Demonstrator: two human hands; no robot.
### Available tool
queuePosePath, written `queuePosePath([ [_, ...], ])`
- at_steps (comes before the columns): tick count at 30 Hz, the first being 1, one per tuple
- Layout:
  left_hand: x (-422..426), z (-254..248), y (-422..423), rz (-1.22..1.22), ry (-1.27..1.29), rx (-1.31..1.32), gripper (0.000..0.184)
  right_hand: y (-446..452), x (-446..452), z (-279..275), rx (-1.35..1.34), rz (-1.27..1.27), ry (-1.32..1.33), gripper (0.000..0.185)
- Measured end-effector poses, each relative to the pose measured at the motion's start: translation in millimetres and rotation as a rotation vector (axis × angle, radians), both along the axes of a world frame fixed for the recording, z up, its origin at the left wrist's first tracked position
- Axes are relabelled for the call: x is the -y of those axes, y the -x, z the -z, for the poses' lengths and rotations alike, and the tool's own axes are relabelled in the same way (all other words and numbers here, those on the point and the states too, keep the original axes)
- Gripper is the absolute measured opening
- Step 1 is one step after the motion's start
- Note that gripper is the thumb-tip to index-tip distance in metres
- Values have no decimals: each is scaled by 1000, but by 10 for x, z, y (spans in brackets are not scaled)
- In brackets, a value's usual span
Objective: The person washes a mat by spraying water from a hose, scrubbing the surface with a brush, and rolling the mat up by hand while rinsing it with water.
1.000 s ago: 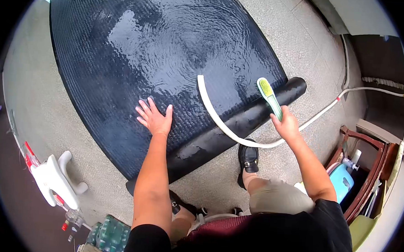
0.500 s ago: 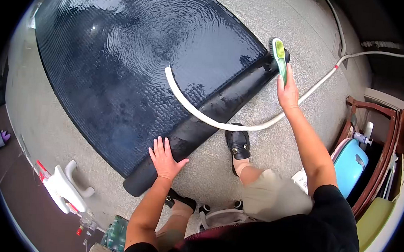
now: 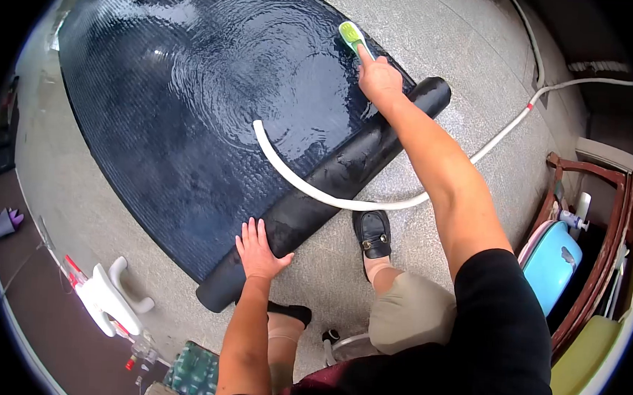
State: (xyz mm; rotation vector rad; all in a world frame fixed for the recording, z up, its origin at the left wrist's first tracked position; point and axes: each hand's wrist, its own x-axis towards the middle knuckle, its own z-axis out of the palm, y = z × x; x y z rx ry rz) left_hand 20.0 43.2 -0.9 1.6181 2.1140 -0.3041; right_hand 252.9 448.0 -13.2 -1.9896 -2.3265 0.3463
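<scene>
A dark ribbed mat (image 3: 153, 167) lies wet on the floor, its near end wound into a thick black roll (image 3: 332, 177). My left hand (image 3: 258, 253) rests flat with fingers spread on the lower part of that roll. In my right hand (image 3: 381, 83) is a green and white scrubbing brush (image 3: 352, 36), gripped by the handle over the mat's far right edge. The brush's bristles are hidden beneath its head. A white hose (image 3: 289, 173) arches across the roll, its end over the mat, where ripples spread in the water.
To the right, a brown wooden rack (image 3: 607, 248) holds a blue basin (image 3: 551, 263). A white plastic stool (image 3: 110, 301) lies at the lower left near green bottles (image 3: 196, 370). My shoe (image 3: 372, 233) stands close behind the roll on the grey floor (image 3: 417, 45).
My right hand has carried the brush from beyond the roll's right end, left and up over the mat, turning its head downward. My left hand stays on the roll.
</scene>
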Motion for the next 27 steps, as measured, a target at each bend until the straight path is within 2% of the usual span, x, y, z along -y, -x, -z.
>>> queuePosePath([
  [2, -32, 11, 14, 1, 7, -7, 122, 205, 52, -9, 47, -295, 128, 53],
  [4, -25, 2, -1, 5, 17, -8, 122, 321, -60, 30, 175, -281, 188, 49],
  [6, -32, -13, -4, -3, 30, -1, 123, 195, -372, -24, 189, 39, 183, 43],
  [7, -38, -13, -3, 3, 30, -3, 123, 34, -618, 91, 179, 77, 130, 39],
  [8, -24, -10, -12, -1, 43, -12, 124, -49, -765, -43, 192, 100, 143, 39],
  [12, -41, 17, -23, -9, 54, -18, 126, 40, -523, -327, 169, -152, 59, 54],
  [14, -18, 44, -24, 0, 61, -19, 127, 219, -259, -241, 253, -378, 188, 53],
  [16, -11, 44, -19, 4, 16, -8, 127, 113, -256, -126, 282, -242, 220, 51],
  [18, -47, 31, -32, -2, 24, -11, 127, -147, -555, -112, 228, 139, 186, 38],
  [19, -30, 12, -26, -7, 39, -7, 127, -403, -737, -38, 195, 224, 121, 36],
  [20, -27, 5, -13, -8, 34, -5, 127, -722, -854, 32, 131, 198, 44, 39],
  [21, -29, 6, -10, -10, 42, -6, 127, -829, -738, -315, 47, 234, 17, 47],
  [23, -23, 29, -21, -23, 53, 5, 127, -1192, -559, -432, -22, 408, 8, 54],
  [25, -4, 45, -2, -6, 12, 7, 127, -1804, -234, 17, -114, 533, -121, 58],
  [27, -17, 22, -3, -15, 37, 10, 126, -2183, 353, 367, -113, 545, -18, 60],
])
